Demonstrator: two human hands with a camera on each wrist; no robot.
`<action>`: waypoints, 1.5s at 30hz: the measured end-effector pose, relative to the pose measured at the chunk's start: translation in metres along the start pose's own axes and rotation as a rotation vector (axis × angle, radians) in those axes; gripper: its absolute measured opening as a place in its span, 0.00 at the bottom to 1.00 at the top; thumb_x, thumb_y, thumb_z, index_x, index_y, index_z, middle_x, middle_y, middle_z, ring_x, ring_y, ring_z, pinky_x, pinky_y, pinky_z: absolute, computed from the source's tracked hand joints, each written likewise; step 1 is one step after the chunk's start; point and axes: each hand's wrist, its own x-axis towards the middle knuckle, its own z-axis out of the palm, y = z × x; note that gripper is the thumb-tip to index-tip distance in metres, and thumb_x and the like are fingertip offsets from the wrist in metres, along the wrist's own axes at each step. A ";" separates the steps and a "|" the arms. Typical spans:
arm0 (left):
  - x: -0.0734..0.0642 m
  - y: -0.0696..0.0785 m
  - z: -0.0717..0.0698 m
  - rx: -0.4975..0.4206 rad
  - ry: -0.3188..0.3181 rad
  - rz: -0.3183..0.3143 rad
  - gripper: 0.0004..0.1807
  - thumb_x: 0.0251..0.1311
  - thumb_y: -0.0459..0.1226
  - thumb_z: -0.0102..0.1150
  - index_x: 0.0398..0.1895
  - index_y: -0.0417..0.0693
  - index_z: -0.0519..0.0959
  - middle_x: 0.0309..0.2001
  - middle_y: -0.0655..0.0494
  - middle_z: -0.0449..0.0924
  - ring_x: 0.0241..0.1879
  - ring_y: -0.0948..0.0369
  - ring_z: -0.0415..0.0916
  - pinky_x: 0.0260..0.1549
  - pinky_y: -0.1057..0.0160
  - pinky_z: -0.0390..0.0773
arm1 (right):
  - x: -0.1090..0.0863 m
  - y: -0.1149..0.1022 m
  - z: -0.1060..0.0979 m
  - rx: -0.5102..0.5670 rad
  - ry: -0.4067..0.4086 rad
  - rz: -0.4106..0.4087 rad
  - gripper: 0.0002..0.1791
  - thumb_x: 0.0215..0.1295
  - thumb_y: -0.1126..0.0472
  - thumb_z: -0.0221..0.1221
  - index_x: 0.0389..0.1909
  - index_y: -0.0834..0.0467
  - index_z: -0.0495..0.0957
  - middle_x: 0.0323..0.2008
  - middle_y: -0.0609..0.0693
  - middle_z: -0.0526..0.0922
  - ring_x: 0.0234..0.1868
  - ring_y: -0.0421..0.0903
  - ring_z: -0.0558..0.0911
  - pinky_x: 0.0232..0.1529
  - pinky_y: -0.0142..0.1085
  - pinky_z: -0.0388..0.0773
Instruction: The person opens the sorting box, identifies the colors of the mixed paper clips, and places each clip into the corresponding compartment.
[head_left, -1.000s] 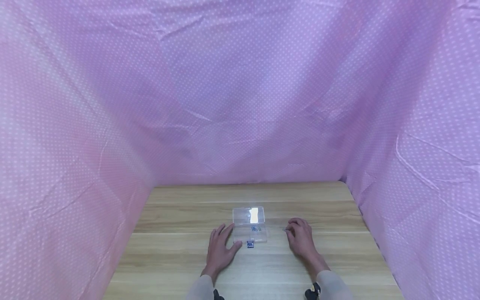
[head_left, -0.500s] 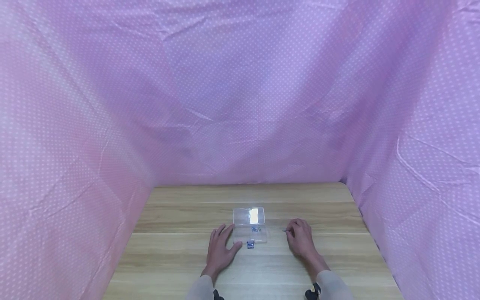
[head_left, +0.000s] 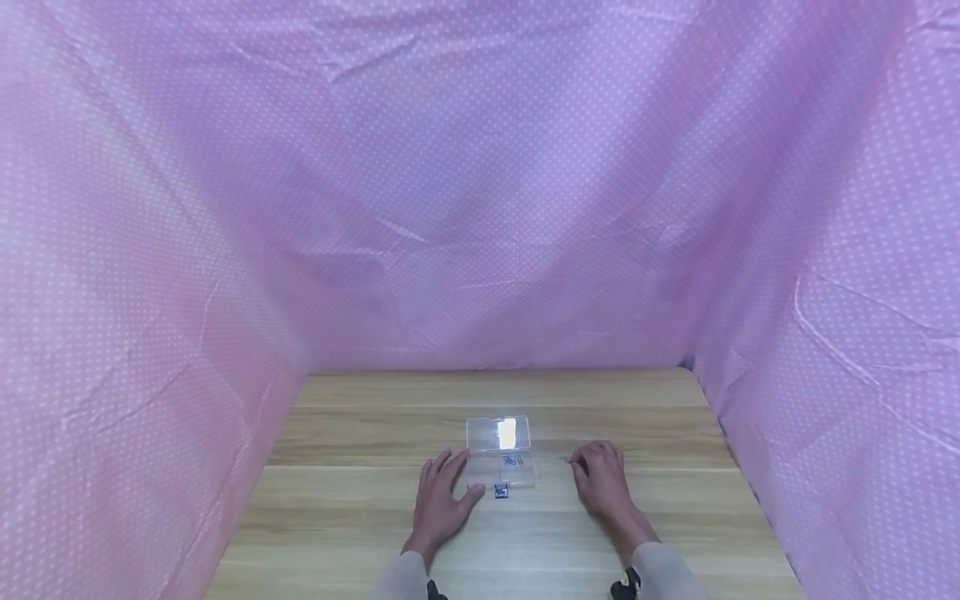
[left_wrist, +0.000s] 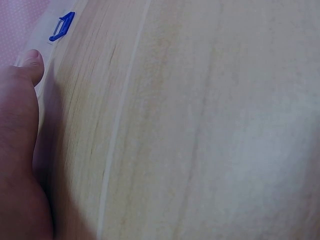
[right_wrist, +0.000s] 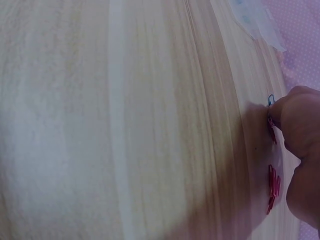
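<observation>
A clear plastic box (head_left: 500,451) lies with its lid up on the wooden table (head_left: 352,442), with small blue clips inside. A blue binder clip (head_left: 501,490) sits at its near edge and shows again as the blue binder clip (left_wrist: 62,26). My left hand (head_left: 442,498) rests flat on the table, its fingers against the box's left side and the thumb (left_wrist: 27,85) on the wood. My right hand (head_left: 600,478) is curled to the right of the box. Its fingertips (right_wrist: 296,116) pinch down on a paper clip (right_wrist: 270,101) lying on the table.
Two red paper clips (right_wrist: 272,189) lie loose under my right hand. Pink dotted cloth (head_left: 480,208) walls in the table at the back and on both sides. A corner of the clear box (right_wrist: 260,22) shows in the right wrist view.
</observation>
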 end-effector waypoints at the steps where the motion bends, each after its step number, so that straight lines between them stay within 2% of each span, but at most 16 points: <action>1: 0.000 0.000 0.000 0.001 -0.001 -0.001 0.41 0.67 0.58 0.76 0.81 0.60 0.77 0.82 0.44 0.76 0.86 0.38 0.64 0.89 0.25 0.52 | 0.000 0.000 0.000 0.001 -0.001 -0.002 0.05 0.67 0.68 0.74 0.38 0.56 0.90 0.44 0.55 0.95 0.61 0.62 0.84 0.73 0.64 0.73; 5: -0.002 0.000 0.001 0.018 0.012 0.012 0.41 0.67 0.58 0.77 0.81 0.60 0.78 0.82 0.41 0.75 0.85 0.35 0.65 0.86 0.21 0.56 | 0.000 0.000 0.000 0.018 0.008 -0.015 0.05 0.67 0.69 0.75 0.38 0.56 0.90 0.43 0.56 0.95 0.59 0.62 0.84 0.72 0.63 0.74; 10: -0.002 -0.001 0.002 0.026 0.020 0.018 0.40 0.67 0.58 0.76 0.81 0.59 0.78 0.81 0.42 0.77 0.84 0.36 0.67 0.87 0.23 0.56 | -0.001 -0.001 -0.001 0.067 0.026 -0.005 0.05 0.68 0.70 0.74 0.38 0.56 0.90 0.41 0.54 0.94 0.56 0.59 0.85 0.69 0.62 0.77; 19: -0.002 -0.004 0.000 0.020 -0.010 -0.007 0.41 0.68 0.59 0.75 0.82 0.61 0.77 0.82 0.45 0.76 0.86 0.39 0.65 0.90 0.27 0.52 | 0.002 -0.018 -0.011 0.220 -0.012 0.114 0.07 0.71 0.67 0.71 0.47 0.55 0.91 0.43 0.48 0.89 0.50 0.47 0.84 0.53 0.42 0.88; 25: -0.002 -0.004 -0.001 0.010 -0.011 -0.005 0.41 0.69 0.60 0.74 0.82 0.60 0.77 0.82 0.46 0.77 0.86 0.40 0.65 0.91 0.29 0.51 | 0.009 -0.032 -0.013 0.293 -0.045 0.145 0.07 0.74 0.66 0.71 0.48 0.54 0.91 0.47 0.50 0.92 0.53 0.48 0.88 0.57 0.40 0.90; 36: -0.001 0.000 -0.002 0.008 0.002 0.013 0.40 0.68 0.58 0.76 0.81 0.58 0.77 0.80 0.45 0.79 0.85 0.38 0.67 0.90 0.27 0.53 | 0.019 -0.058 -0.007 0.333 -0.070 0.144 0.08 0.72 0.68 0.71 0.46 0.54 0.90 0.47 0.50 0.92 0.49 0.46 0.88 0.53 0.37 0.93; 45: 0.001 -0.003 0.001 -0.012 -0.011 0.011 0.41 0.68 0.59 0.75 0.82 0.60 0.77 0.80 0.48 0.79 0.86 0.41 0.65 0.92 0.31 0.49 | 0.022 -0.074 0.003 0.362 -0.137 0.138 0.07 0.74 0.67 0.70 0.50 0.58 0.90 0.49 0.50 0.90 0.52 0.46 0.87 0.58 0.42 0.93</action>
